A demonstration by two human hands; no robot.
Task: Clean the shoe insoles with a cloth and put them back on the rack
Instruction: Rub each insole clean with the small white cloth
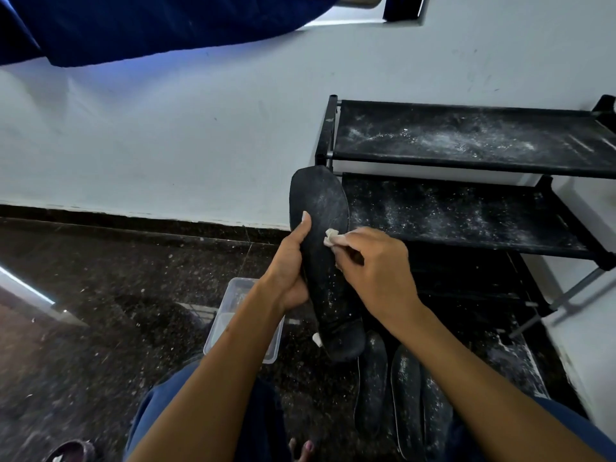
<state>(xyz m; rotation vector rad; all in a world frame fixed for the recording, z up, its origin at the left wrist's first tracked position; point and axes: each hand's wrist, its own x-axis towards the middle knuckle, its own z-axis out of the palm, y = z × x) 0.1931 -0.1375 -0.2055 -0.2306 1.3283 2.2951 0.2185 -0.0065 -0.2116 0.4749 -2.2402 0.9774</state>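
A long black insole (318, 208), speckled with white dust, stands upright in front of me. My left hand (290, 265) grips its left edge, thumb lying up along the face. My right hand (373, 265) pinches a small white cloth (331, 236) and presses it against the insole's middle. Several more dusty black insoles (405, 388) lie on the floor below my right forearm. The black shoe rack (466, 161) stands to the right against the wall, its two fabric shelves covered in white dust.
A clear plastic container (230, 315) sits on the dark speckled floor under my left forearm. A dark blue curtain (133, 25) hangs at top left. My knees in blue trousers (160, 405) and a slipper (73, 451) are at the bottom.
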